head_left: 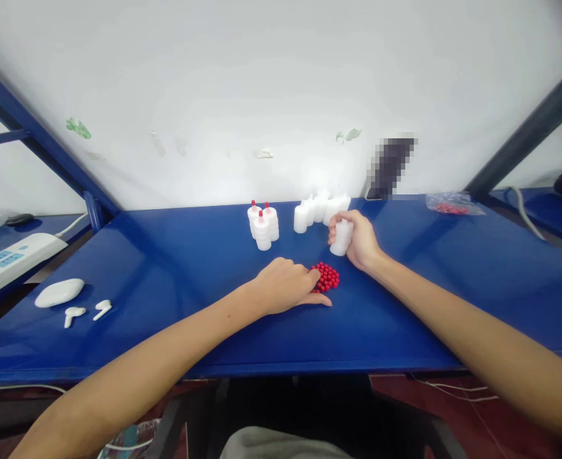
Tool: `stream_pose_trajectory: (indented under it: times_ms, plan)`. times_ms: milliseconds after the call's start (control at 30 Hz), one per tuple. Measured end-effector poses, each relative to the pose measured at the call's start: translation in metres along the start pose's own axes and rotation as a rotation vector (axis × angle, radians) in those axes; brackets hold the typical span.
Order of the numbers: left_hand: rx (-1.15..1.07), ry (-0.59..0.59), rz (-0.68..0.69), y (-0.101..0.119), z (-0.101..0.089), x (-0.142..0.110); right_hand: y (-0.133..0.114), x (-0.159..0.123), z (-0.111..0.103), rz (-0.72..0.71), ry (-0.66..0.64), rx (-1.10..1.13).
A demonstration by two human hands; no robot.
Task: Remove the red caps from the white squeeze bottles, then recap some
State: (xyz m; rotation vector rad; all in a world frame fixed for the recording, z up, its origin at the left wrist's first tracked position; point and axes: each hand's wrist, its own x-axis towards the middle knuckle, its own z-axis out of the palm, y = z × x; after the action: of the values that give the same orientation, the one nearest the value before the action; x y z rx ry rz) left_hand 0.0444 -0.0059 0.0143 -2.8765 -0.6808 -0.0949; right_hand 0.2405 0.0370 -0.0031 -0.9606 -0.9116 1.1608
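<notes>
My right hand (361,239) is wrapped round a small white plastic bottle (342,238), which is upright and has no red cap on its tip. My left hand (288,285) is at the left side of a pile of small red caps (327,276). Its thumb is stretched out apart from the bent fingers, with no cap visible in the gap; the fingertips are partly hidden. Behind my right hand stands a group of white bottles (301,218) without red caps. To the left, several white bottles (262,233) stand together, three red tips showing.
A clear plastic bag (454,204) with red pieces lies at the back right. A dark pixelated object (390,167) leans on the wall. At left on the blue table (176,280) lie a white earphone case (60,292), two earbuds (102,308) and a power strip (16,260).
</notes>
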Motion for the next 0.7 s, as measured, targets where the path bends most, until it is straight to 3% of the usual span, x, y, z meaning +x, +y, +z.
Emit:
stream_pose_trajectory:
  times_ms: [700]
  plan:
    - [0.067, 0.058, 0.077, 0.0062, 0.0026, 0.0021, 0.0016, -0.0003, 0.0003, -0.063, -0.031, -0.066]
